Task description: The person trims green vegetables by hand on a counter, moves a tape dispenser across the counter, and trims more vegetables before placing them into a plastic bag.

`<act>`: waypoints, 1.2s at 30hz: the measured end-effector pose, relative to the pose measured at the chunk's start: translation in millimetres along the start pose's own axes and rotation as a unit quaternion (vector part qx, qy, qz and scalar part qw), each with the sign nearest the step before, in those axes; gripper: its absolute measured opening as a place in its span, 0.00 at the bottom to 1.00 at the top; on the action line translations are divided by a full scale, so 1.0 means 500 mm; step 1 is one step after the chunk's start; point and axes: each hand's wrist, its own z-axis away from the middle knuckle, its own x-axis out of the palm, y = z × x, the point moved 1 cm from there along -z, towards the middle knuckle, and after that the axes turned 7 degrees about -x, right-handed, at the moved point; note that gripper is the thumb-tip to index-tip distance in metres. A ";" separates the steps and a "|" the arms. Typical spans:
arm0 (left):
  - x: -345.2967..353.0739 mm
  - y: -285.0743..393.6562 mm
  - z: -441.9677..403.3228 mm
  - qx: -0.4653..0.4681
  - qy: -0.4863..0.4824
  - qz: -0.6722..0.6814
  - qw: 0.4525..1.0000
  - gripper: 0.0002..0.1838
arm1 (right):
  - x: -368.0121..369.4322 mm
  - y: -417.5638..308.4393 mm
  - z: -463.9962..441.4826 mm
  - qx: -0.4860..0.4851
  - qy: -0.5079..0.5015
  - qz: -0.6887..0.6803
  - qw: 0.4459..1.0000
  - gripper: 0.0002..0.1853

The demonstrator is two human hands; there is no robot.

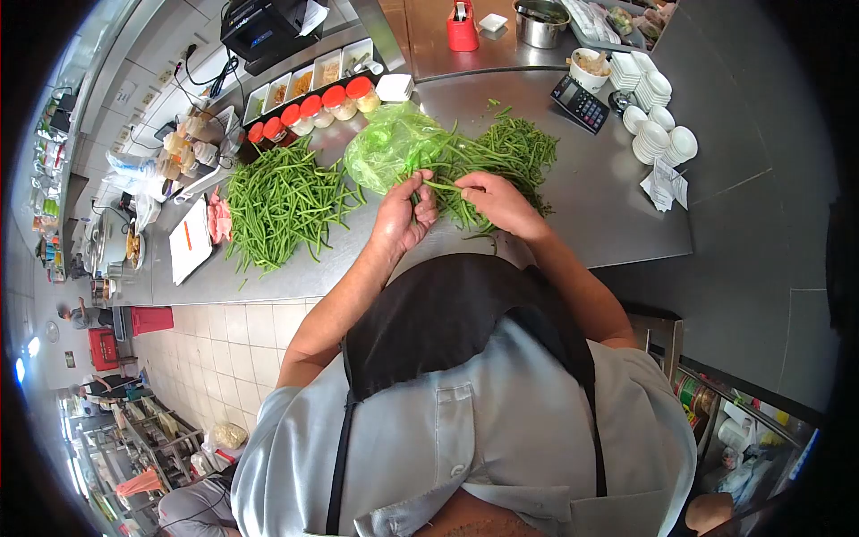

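Two hands meet over the near edge of the steel counter [626, 233], between two heaps of green beans. The left hand [409, 213] is closed, thumb against curled fingers, on a few beans; the right hand [501, 204] pinches one end of a single long bean [444, 186] that spans to the left. The larger-looking left heap [286, 206] lies apart from the hands; the right heap [519, 148] spreads just beyond the right hand. One green plastic bag [385, 148] sits between the heaps, just beyond the left hand. Six red-lidded jars [313, 109] line the far left, and one calculator [580, 105] lies far right, near one steel pot [540, 29].
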 end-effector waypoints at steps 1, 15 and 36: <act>-0.001 0.000 0.001 0.000 -0.001 0.005 1.000 0.11 | 0.002 0.000 -0.001 0.009 -0.008 0.010 1.000 0.15; -0.013 0.000 0.006 0.001 0.029 -0.011 1.000 0.12 | 0.003 -0.031 -0.001 0.036 -0.070 0.044 0.996 0.11; -0.102 0.018 0.036 0.028 0.019 0.023 0.999 0.12 | 0.037 0.010 -0.151 -0.071 0.069 0.423 0.901 0.09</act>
